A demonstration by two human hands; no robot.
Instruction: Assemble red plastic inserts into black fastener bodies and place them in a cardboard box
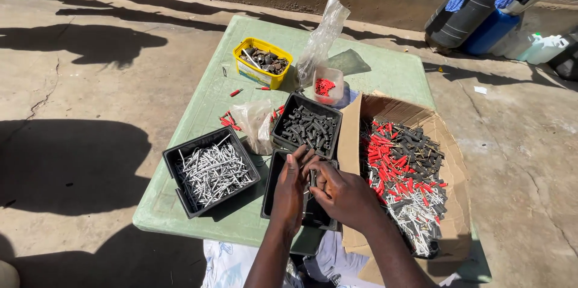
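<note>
- Dark plastic piece (312, 178), small and slim, sits mid-frame; I see both hands' fingers pinched on it.
- Left hand (291, 191) and right hand (343, 194) meet over a black tray (272, 188) on the green worktop (198, 107).

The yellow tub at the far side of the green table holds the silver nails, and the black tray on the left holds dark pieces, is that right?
Not quite: in the head view the yellow tub holds dark pieces, and the black tray on the left holds the silver nails.

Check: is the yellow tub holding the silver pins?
No, the yellow tub holds dark pieces; the silver pins lie in a black tray.
</note>
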